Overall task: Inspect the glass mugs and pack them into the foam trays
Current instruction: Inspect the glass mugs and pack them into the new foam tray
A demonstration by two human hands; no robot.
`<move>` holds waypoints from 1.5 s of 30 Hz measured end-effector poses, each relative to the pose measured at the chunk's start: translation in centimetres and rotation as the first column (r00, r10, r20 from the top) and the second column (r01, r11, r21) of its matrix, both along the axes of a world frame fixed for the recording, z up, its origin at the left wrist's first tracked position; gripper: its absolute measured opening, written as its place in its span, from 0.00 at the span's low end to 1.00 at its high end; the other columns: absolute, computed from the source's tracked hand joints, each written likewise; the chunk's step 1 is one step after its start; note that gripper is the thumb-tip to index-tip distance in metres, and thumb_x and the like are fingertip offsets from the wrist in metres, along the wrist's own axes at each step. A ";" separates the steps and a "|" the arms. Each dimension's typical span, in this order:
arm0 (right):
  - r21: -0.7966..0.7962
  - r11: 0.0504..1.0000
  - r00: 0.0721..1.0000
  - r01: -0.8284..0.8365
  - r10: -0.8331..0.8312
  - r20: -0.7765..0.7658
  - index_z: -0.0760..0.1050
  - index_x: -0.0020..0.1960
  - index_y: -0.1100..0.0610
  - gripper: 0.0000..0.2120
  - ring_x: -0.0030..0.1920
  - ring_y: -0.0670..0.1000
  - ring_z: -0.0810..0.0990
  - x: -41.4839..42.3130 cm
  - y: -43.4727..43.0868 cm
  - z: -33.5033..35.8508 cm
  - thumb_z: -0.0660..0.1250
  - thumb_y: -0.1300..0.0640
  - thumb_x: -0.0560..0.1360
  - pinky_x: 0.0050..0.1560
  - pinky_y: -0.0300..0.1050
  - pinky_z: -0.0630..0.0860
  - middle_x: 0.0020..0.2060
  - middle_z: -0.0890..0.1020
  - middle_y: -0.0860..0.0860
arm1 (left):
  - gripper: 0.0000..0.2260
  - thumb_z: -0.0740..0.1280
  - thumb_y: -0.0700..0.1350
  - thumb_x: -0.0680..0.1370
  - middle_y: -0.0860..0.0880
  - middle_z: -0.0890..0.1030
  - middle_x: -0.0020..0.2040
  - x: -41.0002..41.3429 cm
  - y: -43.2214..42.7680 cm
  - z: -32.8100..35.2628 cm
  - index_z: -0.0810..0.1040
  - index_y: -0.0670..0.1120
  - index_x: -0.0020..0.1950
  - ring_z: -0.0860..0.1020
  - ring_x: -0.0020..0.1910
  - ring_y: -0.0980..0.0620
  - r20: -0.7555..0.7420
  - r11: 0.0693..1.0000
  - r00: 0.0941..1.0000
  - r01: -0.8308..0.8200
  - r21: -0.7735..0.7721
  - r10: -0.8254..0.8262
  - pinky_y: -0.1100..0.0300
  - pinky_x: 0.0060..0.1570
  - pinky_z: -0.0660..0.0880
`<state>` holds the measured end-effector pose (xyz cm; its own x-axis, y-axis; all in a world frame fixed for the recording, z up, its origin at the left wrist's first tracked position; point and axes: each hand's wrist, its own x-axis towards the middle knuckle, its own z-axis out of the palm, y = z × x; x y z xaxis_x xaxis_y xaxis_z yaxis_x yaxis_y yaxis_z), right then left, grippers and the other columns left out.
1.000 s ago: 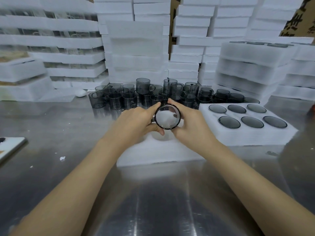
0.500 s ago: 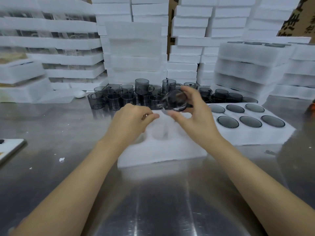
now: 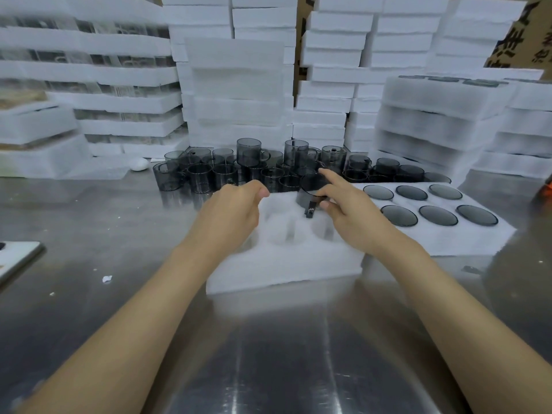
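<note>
A white foam tray [image 3: 283,264] with round pockets lies on the steel table in front of me. My right hand [image 3: 349,210] holds a smoky glass mug [image 3: 310,189] upright over the tray's far right pocket, its handle pointing toward me. My left hand [image 3: 236,207] hovers over the tray's left side with fingers loosely curled, holding nothing. Behind the tray stands a cluster of several loose grey glass mugs [image 3: 254,168]. A second foam tray [image 3: 442,234] at the right has its pockets filled with mugs.
Tall stacks of white foam trays [image 3: 239,85] wall off the back and both sides. A flat white object [image 3: 18,258] lies at the table's left edge, and small white crumbs [image 3: 107,278] dot the steel near it.
Both hands held the mug up with its mouth toward me; the left hand let go, and the right hand turned the mug upright and lowered it to the tray's far right pocket.
</note>
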<state>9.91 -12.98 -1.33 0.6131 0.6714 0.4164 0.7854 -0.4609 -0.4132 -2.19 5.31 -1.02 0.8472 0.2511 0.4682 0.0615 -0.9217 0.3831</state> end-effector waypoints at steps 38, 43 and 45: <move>-0.183 0.954 0.971 0.237 -0.229 0.062 0.79 0.56 0.46 0.12 0.60 0.54 0.76 -0.7 -1.4 1.5 0.60 0.53 0.77 0.53 0.49 0.74 0.57 0.80 0.45 | 0.12 0.54 0.44 0.83 0.46 0.81 0.43 0.1 -0.1 0.1 0.76 0.49 0.60 0.77 0.44 0.43 -0.026 0.998 0.999 -0.043 0.040 0.044 0.49 0.44 0.75; -0.389 0.757 0.843 0.526 -0.525 0.117 0.79 0.52 0.51 0.15 0.57 0.58 0.74 1.7 -7.1 5.2 0.57 0.63 0.76 0.58 0.51 0.73 0.61 0.77 0.50 | 0.12 0.55 0.42 0.83 0.46 0.82 0.44 0.1 -0.1 0.0 0.76 0.49 0.60 0.78 0.44 0.43 -0.015 0.998 0.999 -0.050 0.049 0.051 0.49 0.44 0.75; -0.703 0.616 0.881 0.357 -0.473 0.034 0.75 0.60 0.42 0.22 0.68 0.54 0.66 2.2 -9.7 5.6 0.55 0.64 0.76 0.65 0.48 0.65 0.68 0.65 0.37 | 0.12 0.55 0.42 0.83 0.47 0.82 0.45 0.1 -0.1 -0.1 0.76 0.49 0.60 0.78 0.45 0.43 -0.012 0.997 0.999 -0.049 0.051 0.050 0.49 0.44 0.75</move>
